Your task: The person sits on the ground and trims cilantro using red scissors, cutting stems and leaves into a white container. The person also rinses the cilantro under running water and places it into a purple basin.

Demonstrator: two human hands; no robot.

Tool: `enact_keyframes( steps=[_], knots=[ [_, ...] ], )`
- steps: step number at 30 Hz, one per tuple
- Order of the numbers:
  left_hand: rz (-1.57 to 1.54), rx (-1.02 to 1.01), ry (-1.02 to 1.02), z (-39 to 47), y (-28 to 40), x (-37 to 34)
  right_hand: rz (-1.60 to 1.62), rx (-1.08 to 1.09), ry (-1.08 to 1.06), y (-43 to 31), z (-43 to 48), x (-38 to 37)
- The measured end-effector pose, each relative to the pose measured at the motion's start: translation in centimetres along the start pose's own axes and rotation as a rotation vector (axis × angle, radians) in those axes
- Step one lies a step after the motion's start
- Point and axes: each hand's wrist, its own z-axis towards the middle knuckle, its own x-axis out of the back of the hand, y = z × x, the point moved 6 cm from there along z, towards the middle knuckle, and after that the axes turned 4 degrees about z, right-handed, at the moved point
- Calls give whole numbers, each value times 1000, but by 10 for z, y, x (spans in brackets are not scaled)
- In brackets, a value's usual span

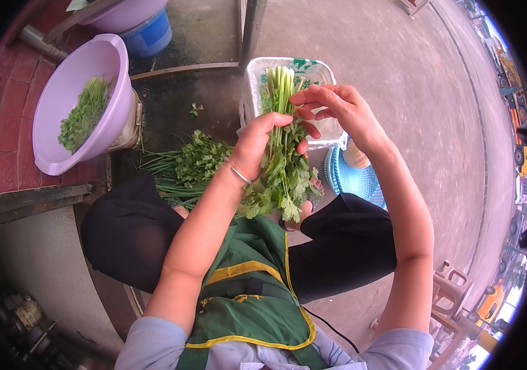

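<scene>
My left hand [263, 141] is wrapped around a bunch of leafy green herbs [282, 157], which looks like celery or coriander. Its pale stems point away from me and its leaves hang towards my lap. At the stems' right side is my right hand [333, 104], fingers bent; whether they pinch a stem cannot be told. Beneath the stems stands a plastic-lined white basket [330, 76] with some greens inside. More leafy herbs [201, 159] and long thin green stalks [166, 171] lie on the ground to the left of my left forearm.
A tilted lilac plastic basin [120, 60] with greens rests on a bucket [129, 129] at the left. Blue plastic baskets [342, 173] holding a round tan object [355, 156] stand near my right knee. A blue bucket [152, 34] is at the upper left, a plastic stool [451, 284] at the lower right.
</scene>
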Motion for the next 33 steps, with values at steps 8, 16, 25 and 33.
enact_keyframes(
  steps=[8,16,25,33],
  knots=[
    [-34,-6,-11,0,2,0,79,36,-108,6,3,-7],
    [22,-17,39,4,3,2,-440,214,61,-7,-2,0],
    [9,-54,67,4,11,17,-467,275,310,-16,-3,42],
    [-6,-123,82,4,9,16,-588,139,218,15,4,35]
  ],
)
